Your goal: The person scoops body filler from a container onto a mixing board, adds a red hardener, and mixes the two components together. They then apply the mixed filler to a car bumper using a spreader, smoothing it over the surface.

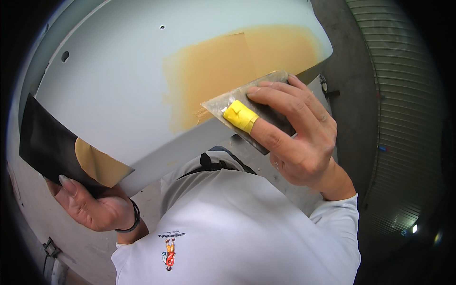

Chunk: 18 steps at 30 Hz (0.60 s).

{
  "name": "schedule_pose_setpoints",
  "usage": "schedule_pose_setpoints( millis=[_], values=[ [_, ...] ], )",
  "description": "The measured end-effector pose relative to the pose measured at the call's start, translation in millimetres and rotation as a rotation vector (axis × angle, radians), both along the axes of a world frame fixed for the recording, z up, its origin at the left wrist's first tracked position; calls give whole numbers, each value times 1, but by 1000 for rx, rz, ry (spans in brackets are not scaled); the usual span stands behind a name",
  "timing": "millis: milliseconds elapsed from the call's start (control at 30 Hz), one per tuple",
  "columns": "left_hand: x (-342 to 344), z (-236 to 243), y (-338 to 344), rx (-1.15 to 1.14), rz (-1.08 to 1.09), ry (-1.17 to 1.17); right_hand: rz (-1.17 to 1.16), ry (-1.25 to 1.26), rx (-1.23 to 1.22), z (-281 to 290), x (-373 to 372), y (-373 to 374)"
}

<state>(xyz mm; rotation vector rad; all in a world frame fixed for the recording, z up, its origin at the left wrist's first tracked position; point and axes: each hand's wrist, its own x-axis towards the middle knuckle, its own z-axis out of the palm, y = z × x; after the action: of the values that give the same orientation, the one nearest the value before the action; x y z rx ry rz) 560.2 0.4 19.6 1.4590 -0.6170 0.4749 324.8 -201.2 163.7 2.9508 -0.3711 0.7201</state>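
Note:
My right hand (pixel 304 128) is closed on a flat, grey, dust-smeared rectangular pad (pixel 275 111). Yellow tape (pixel 241 117) wraps the end of its thumb, which presses on the pad's face. The pad overlaps the lower edge of a tan, feathered filler patch (pixel 213 66) on a pale painted panel (pixel 118 80); whether they touch I cannot tell. At the lower left, my left hand (pixel 95 204) grips a black sheet (pixel 50 145) by its lower edge, thumb on top. One tan area of the sheet looks like its curled-over back. The fingers beneath are hidden.
Two small holes show in the panel, a round one near the top and an oval one (pixel 65 56) at left. The panel's lower edge runs close before my body. Grey floor (pixel 346 52) lies beyond it, with a ribbed metal wall or shutter (pixel 399 85) at right.

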Motion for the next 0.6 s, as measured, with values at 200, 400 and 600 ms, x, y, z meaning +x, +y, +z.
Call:
schedule_pose_setpoints(
  millis=[200, 400, 600],
  values=[
    [-2, -4, 7, -70, -116, 274, -8, 148, 69, 1, 41, -44],
    [1, -9, 9, -15, -49, 86, 19, 176, 79, 6, 60, -44],
    [0, -6, 6, -151, -81, 244, -22, 292, 191, 18, 47, -18]
  ],
)
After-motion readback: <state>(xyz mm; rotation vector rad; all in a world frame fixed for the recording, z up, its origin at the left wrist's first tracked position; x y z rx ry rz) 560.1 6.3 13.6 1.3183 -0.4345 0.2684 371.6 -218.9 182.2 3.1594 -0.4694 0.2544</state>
